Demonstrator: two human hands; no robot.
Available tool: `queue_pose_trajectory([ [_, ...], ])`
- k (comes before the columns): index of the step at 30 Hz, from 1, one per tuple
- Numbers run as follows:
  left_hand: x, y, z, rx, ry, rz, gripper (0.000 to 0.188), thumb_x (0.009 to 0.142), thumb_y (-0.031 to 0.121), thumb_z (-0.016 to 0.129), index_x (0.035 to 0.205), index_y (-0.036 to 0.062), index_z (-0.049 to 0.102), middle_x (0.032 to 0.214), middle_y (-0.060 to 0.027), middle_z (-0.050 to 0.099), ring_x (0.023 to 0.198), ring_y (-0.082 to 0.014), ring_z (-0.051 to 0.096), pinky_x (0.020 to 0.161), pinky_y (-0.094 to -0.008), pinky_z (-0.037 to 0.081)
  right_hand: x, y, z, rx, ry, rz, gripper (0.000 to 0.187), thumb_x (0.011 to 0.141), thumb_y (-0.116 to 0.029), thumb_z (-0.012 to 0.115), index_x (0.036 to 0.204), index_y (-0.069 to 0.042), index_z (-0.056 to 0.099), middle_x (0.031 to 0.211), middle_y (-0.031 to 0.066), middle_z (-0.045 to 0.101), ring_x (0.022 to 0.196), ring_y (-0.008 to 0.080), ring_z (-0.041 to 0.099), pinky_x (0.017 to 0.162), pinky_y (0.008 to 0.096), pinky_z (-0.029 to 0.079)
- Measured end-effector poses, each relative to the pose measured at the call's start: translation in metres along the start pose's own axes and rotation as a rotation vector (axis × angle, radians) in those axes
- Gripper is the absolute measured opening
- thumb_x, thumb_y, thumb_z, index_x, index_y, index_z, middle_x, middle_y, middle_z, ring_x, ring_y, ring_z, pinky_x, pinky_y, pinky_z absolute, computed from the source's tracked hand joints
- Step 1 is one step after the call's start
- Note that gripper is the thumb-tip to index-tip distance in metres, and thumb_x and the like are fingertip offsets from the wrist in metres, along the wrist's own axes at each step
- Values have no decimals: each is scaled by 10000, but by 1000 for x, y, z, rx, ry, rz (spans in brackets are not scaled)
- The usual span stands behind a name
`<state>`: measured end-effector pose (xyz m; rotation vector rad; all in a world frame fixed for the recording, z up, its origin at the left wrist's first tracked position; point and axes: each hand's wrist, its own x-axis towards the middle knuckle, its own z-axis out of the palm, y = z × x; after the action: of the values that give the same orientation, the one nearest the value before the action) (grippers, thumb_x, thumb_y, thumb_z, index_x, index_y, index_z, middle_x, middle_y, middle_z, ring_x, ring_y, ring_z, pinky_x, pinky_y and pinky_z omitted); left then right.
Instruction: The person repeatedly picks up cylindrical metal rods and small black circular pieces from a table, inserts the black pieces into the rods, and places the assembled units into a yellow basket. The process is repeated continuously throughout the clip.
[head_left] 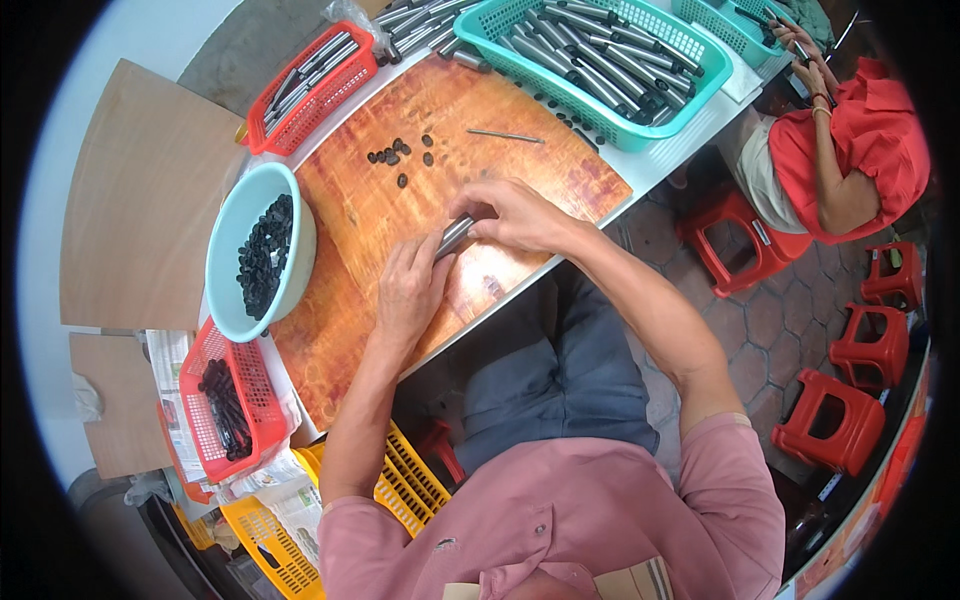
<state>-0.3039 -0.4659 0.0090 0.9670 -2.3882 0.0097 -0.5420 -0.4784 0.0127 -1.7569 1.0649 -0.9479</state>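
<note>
Over the brown wooden board, my two hands hold a short silver metal tube between them. The fingers of my left hand wrap its near end. At the far end, the thumb and fingers of my right hand close round it, partly hiding a dark tip. Beyond my hands, several small black oval caps lie loose on the board. A thin metal rod rests farther back to their right.
On the left stand a pale blue bowl of black pieces and a red basket of black parts. A teal basket of metal tubes and a red basket sit behind. At right, another person sits near red stools.
</note>
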Motion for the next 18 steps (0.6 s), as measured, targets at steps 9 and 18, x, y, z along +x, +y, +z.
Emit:
queue_pose_trajectory([
  [9, 2, 0, -9, -74, -70, -22, 386, 891, 116, 779, 1245, 2, 673, 1084, -177, 699, 953, -361, 678, 835, -431, 563, -5, 0, 1, -91, 7, -118, 234, 808, 3, 703, 1042, -5, 683, 910, 126, 678, 879, 276, 652, 801, 401, 522],
  [18, 15, 5, -20, -102, -160, -47, 286, 899, 110, 775, 1152, 0, 698, 944, -167, 650, 849, -365, 673, 734, -430, 554, 55, 4, 35, -424, 210, -38, 243, 942, -246, 665, 948, -3, 676, 1000, 184, 672, 1008, 388, 634, 880, 505, 489],
])
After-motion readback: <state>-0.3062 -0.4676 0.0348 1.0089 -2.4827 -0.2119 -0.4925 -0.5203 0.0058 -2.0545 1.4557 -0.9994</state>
